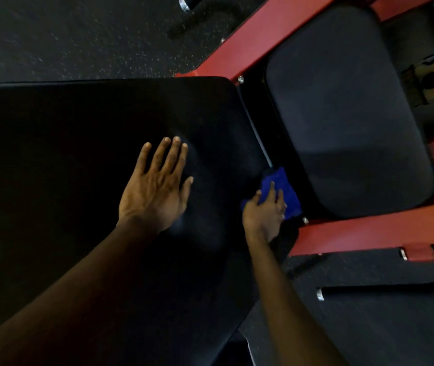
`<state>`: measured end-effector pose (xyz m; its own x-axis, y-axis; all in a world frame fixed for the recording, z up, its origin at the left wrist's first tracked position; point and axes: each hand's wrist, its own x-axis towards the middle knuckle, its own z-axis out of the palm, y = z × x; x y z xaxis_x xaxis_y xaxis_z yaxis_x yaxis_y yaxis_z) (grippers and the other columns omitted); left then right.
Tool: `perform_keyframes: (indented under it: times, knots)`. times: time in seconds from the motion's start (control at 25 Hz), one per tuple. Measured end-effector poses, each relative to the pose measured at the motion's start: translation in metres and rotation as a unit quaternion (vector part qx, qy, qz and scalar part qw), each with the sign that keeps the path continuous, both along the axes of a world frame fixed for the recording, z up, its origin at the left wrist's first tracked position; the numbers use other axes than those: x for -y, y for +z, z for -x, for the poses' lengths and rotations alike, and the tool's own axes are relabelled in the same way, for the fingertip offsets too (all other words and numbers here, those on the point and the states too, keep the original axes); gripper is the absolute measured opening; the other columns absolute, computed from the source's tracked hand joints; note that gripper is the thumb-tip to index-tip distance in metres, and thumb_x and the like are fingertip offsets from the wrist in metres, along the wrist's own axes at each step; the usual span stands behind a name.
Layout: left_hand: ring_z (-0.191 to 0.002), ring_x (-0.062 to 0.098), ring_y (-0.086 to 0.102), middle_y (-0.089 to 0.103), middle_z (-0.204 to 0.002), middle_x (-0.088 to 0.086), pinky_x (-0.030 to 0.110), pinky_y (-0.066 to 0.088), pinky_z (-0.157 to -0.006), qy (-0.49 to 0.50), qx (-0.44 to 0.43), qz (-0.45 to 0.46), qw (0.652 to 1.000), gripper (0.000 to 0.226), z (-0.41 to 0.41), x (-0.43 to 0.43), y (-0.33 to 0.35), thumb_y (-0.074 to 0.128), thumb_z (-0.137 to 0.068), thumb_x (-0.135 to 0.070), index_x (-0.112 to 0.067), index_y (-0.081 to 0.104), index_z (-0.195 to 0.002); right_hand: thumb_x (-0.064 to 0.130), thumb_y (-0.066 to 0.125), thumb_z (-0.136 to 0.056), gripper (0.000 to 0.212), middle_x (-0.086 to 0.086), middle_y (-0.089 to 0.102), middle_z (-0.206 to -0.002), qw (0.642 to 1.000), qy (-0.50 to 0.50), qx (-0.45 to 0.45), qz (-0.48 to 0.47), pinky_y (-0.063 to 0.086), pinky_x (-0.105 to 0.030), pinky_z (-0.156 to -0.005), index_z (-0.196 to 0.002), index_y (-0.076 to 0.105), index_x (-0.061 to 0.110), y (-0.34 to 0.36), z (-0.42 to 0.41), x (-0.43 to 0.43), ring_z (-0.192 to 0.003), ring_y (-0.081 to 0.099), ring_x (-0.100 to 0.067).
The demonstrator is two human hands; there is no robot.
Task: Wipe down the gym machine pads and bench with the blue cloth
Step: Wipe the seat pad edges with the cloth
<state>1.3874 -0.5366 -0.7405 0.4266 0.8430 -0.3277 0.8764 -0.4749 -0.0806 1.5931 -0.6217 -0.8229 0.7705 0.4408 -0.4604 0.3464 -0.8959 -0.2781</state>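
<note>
A large black back pad (pixel 78 159) fills the left and middle of the view. My left hand (pixel 155 188) rests flat on it with straight, spread fingers. My right hand (pixel 263 212) presses the blue cloth (pixel 279 188) against the pad's right edge, in the gap beside the dark seat pad (pixel 347 114). The right fingers lie over the cloth and part of it is bunched under the palm.
A red steel frame (pixel 368 231) runs around the seat pad, with bolts at its corners. Black rubber floor (pixel 78 35) lies beyond the back pad. Black bars with chrome end caps (pixel 320 294) stick out at the lower right and another at the top (pixel 184 2).
</note>
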Motion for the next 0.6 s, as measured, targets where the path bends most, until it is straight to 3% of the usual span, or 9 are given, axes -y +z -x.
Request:
perform_keyframes:
  times: [0.08, 0.16, 0.24, 0.32, 0.44, 0.6]
  knots:
    - [-0.152, 0.025, 0.012, 0.015, -0.164, 0.011, 0.048, 0.006, -0.123, 0.002, 0.008, -0.009, 1.000, 0.065, 0.000, -0.001, -0.002, 0.014, -0.102, -0.044, -0.009, 0.014, -0.157, 0.038, 0.045, -0.102, 0.052, 0.000, 0.030, -0.163, 0.986, 0.146, -0.015, -0.079, 0.027, -0.042, -0.119, -0.153, 0.037, 0.033, 0.006, 0.030, -0.044, -0.150, 0.025, -0.030]
    - [-0.152, 0.025, 0.015, 0.018, -0.164, 0.010, 0.049, 0.008, -0.122, 0.004, 0.006, -0.004, 1.000, 0.067, 0.000, -0.001, -0.001, 0.016, -0.101, -0.046, -0.009, 0.018, -0.157, 0.040, 0.046, -0.102, 0.053, 0.003, 0.031, -0.162, 0.940, 0.297, -0.042, -0.166, 0.026, -0.038, -0.118, -0.153, 0.037, 0.035, 0.010, 0.047, -0.082, -0.151, 0.025, -0.027]
    - [-0.152, 0.025, 0.015, 0.018, -0.164, 0.010, 0.049, 0.008, -0.122, 0.004, 0.010, -0.014, 1.000, 0.066, 0.002, 0.000, -0.002, 0.018, -0.102, -0.045, -0.010, 0.018, -0.157, 0.041, 0.046, -0.102, 0.052, 0.003, 0.030, -0.162, 0.903, 0.375, -0.057, -0.201, 0.028, -0.040, -0.118, -0.153, 0.037, 0.035, 0.008, 0.036, -0.117, -0.151, 0.025, -0.027]
    - [-0.152, 0.024, 0.014, 0.017, -0.164, 0.009, 0.049, 0.007, -0.122, 0.002, 0.016, -0.014, 1.000, 0.066, 0.002, -0.002, -0.004, 0.020, -0.102, -0.047, -0.011, 0.016, -0.157, 0.041, 0.045, -0.103, 0.052, 0.004, 0.029, -0.163, 0.904, 0.382, -0.053, -0.186, 0.032, -0.043, -0.116, -0.153, 0.036, 0.037, 0.002, 0.018, -0.141, -0.151, 0.026, -0.026]
    - [-0.152, 0.024, 0.014, 0.018, -0.164, 0.008, 0.049, 0.008, -0.122, -0.005, 0.016, -0.021, 1.000, 0.067, 0.003, 0.000, -0.011, 0.021, -0.101, -0.048, -0.012, 0.017, -0.157, 0.037, 0.047, -0.102, 0.048, 0.005, 0.033, -0.161, 0.925, 0.315, -0.076, -0.197, 0.037, -0.044, -0.114, -0.150, 0.042, 0.037, 0.005, 0.029, -0.136, -0.149, 0.030, -0.025]
    - [-0.151, 0.025, 0.017, 0.021, -0.163, 0.009, 0.048, 0.008, -0.122, -0.004, 0.031, -0.029, 0.999, 0.068, 0.005, 0.001, -0.011, 0.025, -0.100, -0.048, -0.011, 0.020, -0.157, 0.035, 0.049, -0.101, 0.048, 0.007, 0.036, -0.159, 0.929, 0.295, -0.055, -0.218, 0.033, -0.035, -0.114, -0.148, 0.044, 0.038, 0.024, 0.048, -0.021, -0.149, 0.031, -0.021]
